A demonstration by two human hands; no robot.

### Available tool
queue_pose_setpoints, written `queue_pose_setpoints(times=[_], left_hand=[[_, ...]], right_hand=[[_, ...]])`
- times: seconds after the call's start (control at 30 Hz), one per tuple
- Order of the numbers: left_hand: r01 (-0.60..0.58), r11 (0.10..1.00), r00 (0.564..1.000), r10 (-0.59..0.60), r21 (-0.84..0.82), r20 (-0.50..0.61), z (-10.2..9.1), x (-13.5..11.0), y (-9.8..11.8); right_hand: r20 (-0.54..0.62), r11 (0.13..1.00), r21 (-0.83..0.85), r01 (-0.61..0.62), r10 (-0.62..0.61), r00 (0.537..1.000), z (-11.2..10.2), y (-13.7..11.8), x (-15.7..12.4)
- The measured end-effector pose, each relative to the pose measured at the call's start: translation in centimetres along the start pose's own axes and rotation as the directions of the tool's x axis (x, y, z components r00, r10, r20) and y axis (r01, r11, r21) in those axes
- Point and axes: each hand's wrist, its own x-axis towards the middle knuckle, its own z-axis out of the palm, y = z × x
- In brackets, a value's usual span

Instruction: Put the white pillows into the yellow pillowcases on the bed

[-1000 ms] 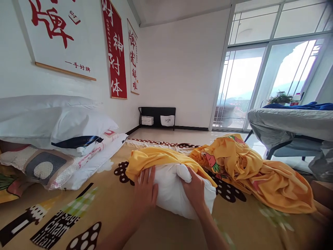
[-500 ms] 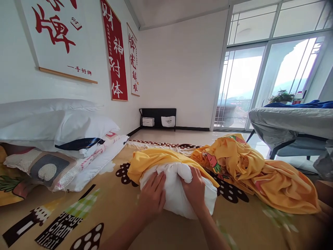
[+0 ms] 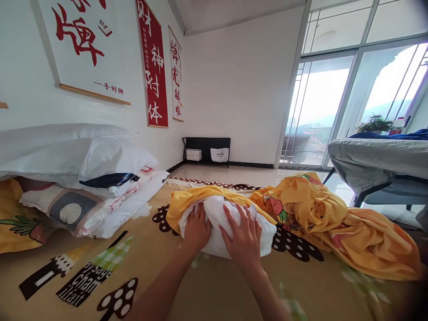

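A white pillow (image 3: 217,211) lies on the patterned bed sheet (image 3: 207,285), partly inside a yellow pillowcase (image 3: 194,198). My left hand (image 3: 196,229) presses on the pillow's near left end, fingers together and curled against it. On the pillow's near right side rests my right hand (image 3: 243,238), its fingers spread flat. The pillow's far end is hidden under the yellow fabric.
A crumpled yellow printed cover (image 3: 334,223) lies to the right. Stacked white and patterned pillows (image 3: 80,178) sit at left against the wall. A grey-covered table (image 3: 377,162) stands at right. A low black shelf (image 3: 207,151) is by the far wall.
My right hand has let go of the bunched white fabric and now lies flat with fingers spread. My left hand has slid further onto the pillow, which sits deeper in the yellow pillowcase.
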Motion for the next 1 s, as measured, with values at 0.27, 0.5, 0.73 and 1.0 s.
queue_pose_setpoints(times=[0.27, 0.5, 0.73, 1.0], left_hand=[[-0.297, 0.955, 0.944, 0.292, -0.01, -0.151, -3.5, -1.4, -2.6], [-0.225, 0.966, 0.923, 0.253, 0.128, -0.291, -5.2, 0.3, -3.4], [-0.072, 0.986, 0.997, 0.074, 0.148, -0.011, -5.6, 3.1, -2.9], [-0.515, 0.765, 0.694, 0.637, 0.387, -0.335, -6.9, -0.2, 0.2]], right_hand=[[0.282, 0.999, -0.002, 0.052, -0.049, 0.958, 2.2, -0.4, -1.5], [0.395, 1.0, -0.018, 0.013, -0.005, 0.919, 2.5, -0.6, -2.0], [0.426, 0.998, 0.011, 0.061, -0.06, 0.903, 2.3, -2.4, -2.5], [0.471, 0.998, 0.062, 0.027, -0.053, 0.881, 2.6, -2.9, -2.8]])
